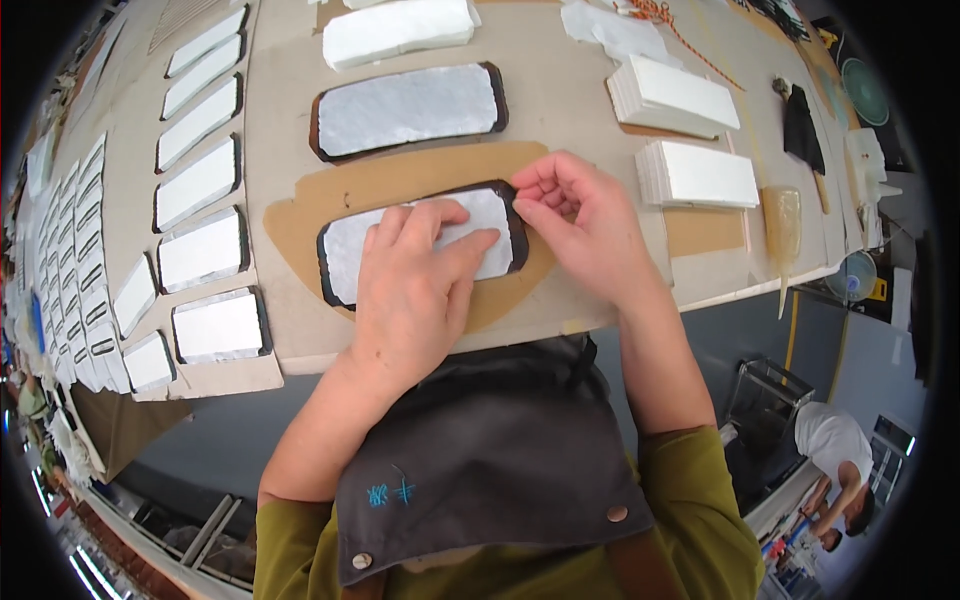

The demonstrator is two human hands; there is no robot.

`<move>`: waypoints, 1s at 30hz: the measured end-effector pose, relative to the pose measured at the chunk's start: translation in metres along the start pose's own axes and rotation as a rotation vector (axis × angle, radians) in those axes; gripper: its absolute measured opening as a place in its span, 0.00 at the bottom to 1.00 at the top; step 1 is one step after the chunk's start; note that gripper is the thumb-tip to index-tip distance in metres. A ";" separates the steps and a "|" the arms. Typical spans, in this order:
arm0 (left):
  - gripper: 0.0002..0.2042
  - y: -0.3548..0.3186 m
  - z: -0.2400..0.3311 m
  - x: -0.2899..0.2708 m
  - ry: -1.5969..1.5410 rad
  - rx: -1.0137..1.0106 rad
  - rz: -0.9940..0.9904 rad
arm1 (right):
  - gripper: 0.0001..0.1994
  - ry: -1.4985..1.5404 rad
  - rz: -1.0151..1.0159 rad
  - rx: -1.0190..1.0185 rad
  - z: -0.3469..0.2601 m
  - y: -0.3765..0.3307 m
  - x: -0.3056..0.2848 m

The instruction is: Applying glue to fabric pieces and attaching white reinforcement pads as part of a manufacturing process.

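A dark, rounded piece, probably leather, with a white panel (346, 245) covering all but its dark rim lies on a brown paper sheet (420, 164) in front of me. My left hand (412, 275) rests on the white panel, its fingers spread and slightly bent. At the piece's upper right corner, my right hand (583, 225) pinches the dark rim between thumb and fingertips. Part of the panel is hidden under my left hand. Just beyond lies a similar dark-rimmed piece (408, 108) with a white panel.
To the left runs a column of white-covered dark pieces (200, 250), with rows of smaller ones (75, 260) farther left. Stacks of white strips (700, 175) sit at right, beside a translucent glue bottle (782, 225) at the table edge. Another person (835, 440) is at lower right.
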State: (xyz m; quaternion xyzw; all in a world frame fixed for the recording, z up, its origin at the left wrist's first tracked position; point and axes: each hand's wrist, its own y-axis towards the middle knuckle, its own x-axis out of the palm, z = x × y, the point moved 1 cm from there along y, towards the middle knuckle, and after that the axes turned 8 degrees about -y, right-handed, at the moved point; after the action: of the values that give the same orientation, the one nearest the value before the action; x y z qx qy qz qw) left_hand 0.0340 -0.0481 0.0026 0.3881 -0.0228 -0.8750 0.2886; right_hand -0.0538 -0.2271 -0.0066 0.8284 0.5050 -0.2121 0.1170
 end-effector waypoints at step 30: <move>0.11 -0.037 -0.015 -0.061 0.255 -0.088 0.089 | 0.16 -0.566 -0.141 -0.662 -0.055 -0.003 0.022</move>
State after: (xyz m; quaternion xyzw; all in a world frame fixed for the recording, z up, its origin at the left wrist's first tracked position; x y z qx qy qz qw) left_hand 0.0589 0.0177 0.0228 0.4819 0.0352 -0.8049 0.3444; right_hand -0.0350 -0.1861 0.0317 0.6192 0.5492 -0.2647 0.4950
